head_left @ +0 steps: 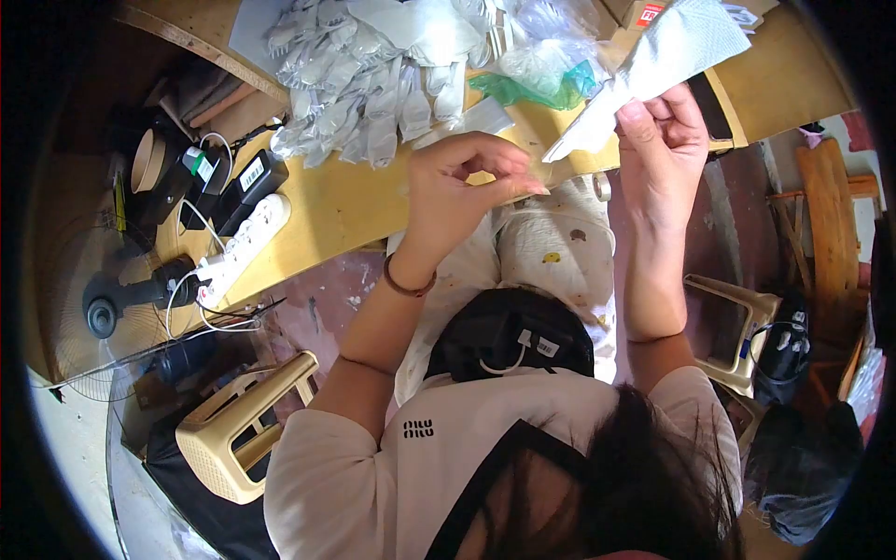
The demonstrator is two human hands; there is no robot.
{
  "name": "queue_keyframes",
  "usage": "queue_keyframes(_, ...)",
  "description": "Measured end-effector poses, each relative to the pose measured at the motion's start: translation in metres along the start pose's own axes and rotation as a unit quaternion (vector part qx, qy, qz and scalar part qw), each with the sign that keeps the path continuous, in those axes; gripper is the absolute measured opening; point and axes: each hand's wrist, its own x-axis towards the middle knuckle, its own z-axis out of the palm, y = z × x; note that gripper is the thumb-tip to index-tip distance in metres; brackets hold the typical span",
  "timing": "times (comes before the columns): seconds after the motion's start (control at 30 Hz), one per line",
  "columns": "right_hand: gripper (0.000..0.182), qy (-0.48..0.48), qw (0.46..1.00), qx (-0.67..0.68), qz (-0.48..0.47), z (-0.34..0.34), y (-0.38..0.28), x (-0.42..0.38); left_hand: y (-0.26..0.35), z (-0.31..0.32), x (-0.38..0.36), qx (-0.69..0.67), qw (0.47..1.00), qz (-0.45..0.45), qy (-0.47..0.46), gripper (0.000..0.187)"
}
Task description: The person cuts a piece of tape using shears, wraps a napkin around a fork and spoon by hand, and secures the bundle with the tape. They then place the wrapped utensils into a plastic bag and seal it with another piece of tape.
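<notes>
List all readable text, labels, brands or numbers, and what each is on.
"miu miu": shirt, stacked on two lines.
"FR": red label on a box; any further text is hidden.
Too small to read: barcode label on the black box, white label on the black item.

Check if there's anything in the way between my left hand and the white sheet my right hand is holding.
Nothing solid is visible between your left hand and the lower tip of the white sheet in your right hand. I can't rule out thin clear film there. The green plastic lies beyond that gap.
</notes>
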Motion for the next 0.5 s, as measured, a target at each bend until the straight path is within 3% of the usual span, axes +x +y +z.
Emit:
queue_keyframes(0.13, 0.026, -0.025, 0.999, -0.041, 0.025, 0.0, 0.001, -0.0006, 0.0034, 0.0003, -0.0003, -0.003, 1.0, -0.002, -0.019, 0.02)
queue_keyframes(0.33, 0.021, -0.085, 0.992, -0.08, 0.056, -0.0021, 0.0, 0.0006, 0.0019, -0.0015, -0.0001, -0.09, 0.992, -0.08, -0.026, 0.02)
queue_keyframes(0.5, 0.021, -0.11, 0.985, -0.107, 0.074, -0.0016, 0.0012, -0.0009, -0.0018, -0.0036, 0.0007, -0.041, 0.992, -0.096, -0.065, 0.019)
